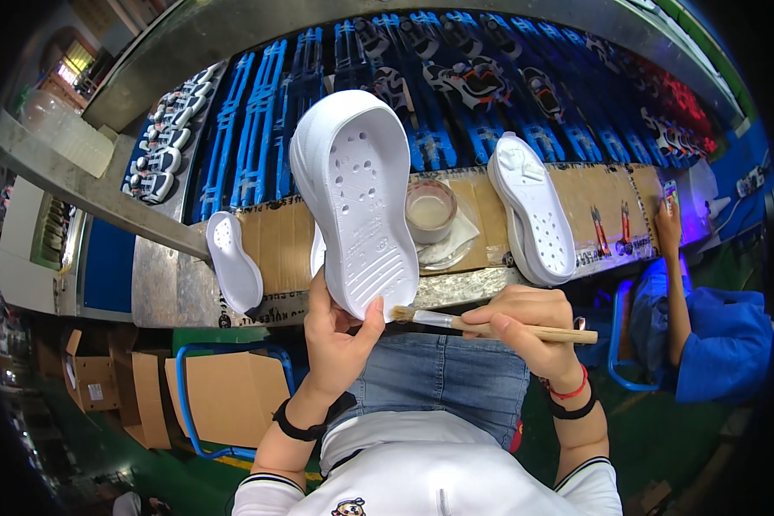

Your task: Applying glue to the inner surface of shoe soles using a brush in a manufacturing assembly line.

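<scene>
Over the desk's near edge [176, 284]: one white shoe sole [365, 198]; the left hand [340, 334] is pinching its lower end between thumb and fingers. One wooden-handled brush [434, 319]; the right hand [529, 322] is gripping its handle in curled fingers, bristles sitting at the sole's lower edge. One bowl [430, 230] (pale contents) is standing behind; another sole [542, 224] is lying rightward.

Some fingers of my left hand [340, 334] are lost behind the white sole [365, 206], which also covers most of another white piece [317, 249]. My right hand [531, 327] hides part of the brush [433, 319]. My shirt [413, 469] is cut off at the near edge; far right, the shoes [669, 140] blur in reddish light.
</scene>
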Action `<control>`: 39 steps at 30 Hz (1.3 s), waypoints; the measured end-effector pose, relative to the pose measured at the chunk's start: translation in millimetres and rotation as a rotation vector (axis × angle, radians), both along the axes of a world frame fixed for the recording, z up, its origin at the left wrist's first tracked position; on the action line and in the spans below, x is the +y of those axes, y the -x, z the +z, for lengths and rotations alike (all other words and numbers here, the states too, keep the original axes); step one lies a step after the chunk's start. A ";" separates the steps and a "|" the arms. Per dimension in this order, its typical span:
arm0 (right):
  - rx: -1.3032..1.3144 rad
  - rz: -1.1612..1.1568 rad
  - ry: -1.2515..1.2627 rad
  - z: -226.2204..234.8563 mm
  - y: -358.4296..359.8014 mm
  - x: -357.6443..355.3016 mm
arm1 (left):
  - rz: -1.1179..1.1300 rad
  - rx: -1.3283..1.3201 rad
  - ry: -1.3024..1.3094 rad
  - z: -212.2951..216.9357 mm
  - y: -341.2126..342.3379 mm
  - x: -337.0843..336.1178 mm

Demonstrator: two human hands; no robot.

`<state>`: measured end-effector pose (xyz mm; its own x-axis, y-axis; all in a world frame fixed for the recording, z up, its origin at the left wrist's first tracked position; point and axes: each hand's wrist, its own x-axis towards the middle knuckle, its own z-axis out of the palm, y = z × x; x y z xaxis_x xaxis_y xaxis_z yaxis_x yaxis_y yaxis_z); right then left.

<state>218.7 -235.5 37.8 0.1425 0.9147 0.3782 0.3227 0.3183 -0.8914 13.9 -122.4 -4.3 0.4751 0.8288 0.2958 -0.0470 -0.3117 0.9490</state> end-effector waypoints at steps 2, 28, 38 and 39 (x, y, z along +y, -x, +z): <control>-0.040 0.030 0.010 4.0 -5.9 -1.4 | 0.000 -0.003 -0.008 0.4 1.1 -0.3; 0.594 -0.771 -0.312 -0.4 -45.7 -55.2 | -0.381 -0.080 0.127 100.9 -78.2 33.1; 0.650 -0.754 -0.249 -15.8 -49.3 -69.9 | -0.575 -0.476 0.300 203.4 -226.3 129.5; 0.636 -0.747 -0.234 -19.2 -52.6 -71.8 | -0.509 -0.279 0.145 182.5 -213.0 120.0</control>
<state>271.3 -307.2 18.5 0.8867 0.4209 0.1911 -0.0026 0.4180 -0.9085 226.9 -2.4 178.1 0.7434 0.5587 0.3676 -0.4101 -0.0534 0.9105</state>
